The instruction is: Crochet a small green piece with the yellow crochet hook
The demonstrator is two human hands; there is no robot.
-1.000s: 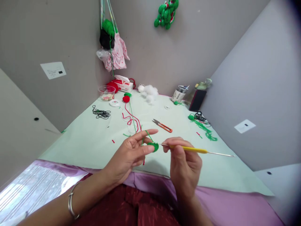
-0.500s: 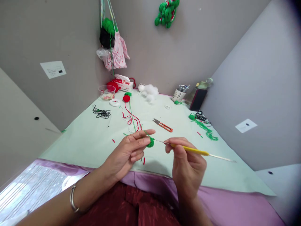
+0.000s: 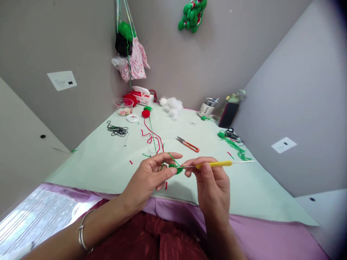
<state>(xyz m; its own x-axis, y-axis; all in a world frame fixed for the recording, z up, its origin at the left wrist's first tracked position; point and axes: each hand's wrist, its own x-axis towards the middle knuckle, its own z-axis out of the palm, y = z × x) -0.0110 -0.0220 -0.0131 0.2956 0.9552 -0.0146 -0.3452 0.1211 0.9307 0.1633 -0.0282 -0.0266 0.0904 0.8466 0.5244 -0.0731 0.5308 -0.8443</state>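
Near the table's front edge, my left hand pinches a small green crocheted piece between thumb and fingers. Green yarn runs from the piece over the raised index finger. My right hand is closed on a crochet hook with a yellow handle, held like a pen. The hook's thin metal tip reaches the green piece, and the right fingertips are close beside it. Exactly how the tip sits in the stitches is too small to tell.
Orange snips lie beyond the hands. Behind are a red yarn ball, white stuffing, a tissue box and a clear bowl. Black cord lies left; a pen can, phone and green yarn strands are right.
My right hand has moved slightly left, bringing the hook tip to the green piece, and the hook lies more level. The left hand has turned a little and the piece has shifted right.
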